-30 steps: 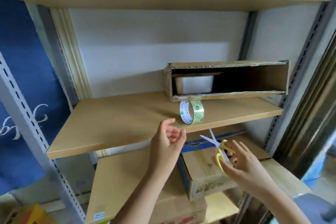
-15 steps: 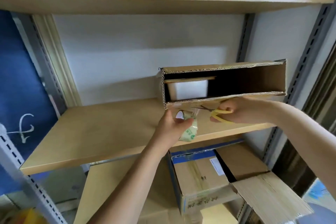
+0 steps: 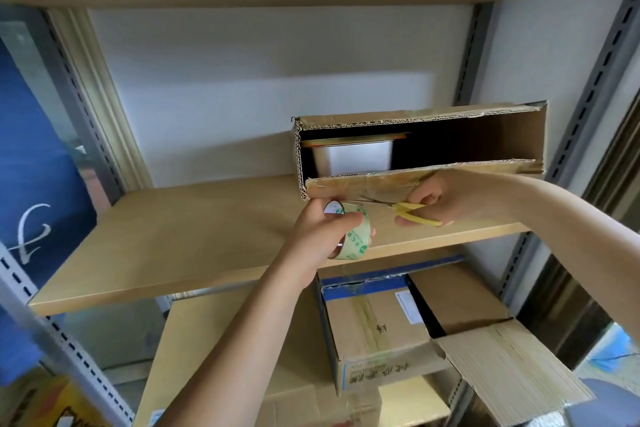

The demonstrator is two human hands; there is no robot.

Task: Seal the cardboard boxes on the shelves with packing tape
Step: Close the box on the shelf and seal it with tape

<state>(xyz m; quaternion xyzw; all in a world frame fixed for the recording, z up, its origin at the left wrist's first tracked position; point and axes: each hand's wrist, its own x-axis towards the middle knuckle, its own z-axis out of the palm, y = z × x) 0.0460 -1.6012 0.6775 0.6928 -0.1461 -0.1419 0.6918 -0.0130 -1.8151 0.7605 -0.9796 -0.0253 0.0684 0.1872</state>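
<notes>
**Scissors brought up to the tape at the box flap**

Where a second earlier both hands had hung below the shelf [image 3: 207, 236], the left hand [image 3: 322, 236] now gripped the tape roll [image 3: 353, 236] just at seven o'clock of the open cardboard box [image 3: 415, 149]. At three o'clock of the roll, the right hand [image 3: 446, 198] held yellow scissors [image 3: 412, 211], blades against the box's lower flap [image 3: 363, 187].

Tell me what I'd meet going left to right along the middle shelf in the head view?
Bare shelf board → left hand gripping the tape roll → yellow scissors → right hand, with the open cardboard box behind.
</notes>
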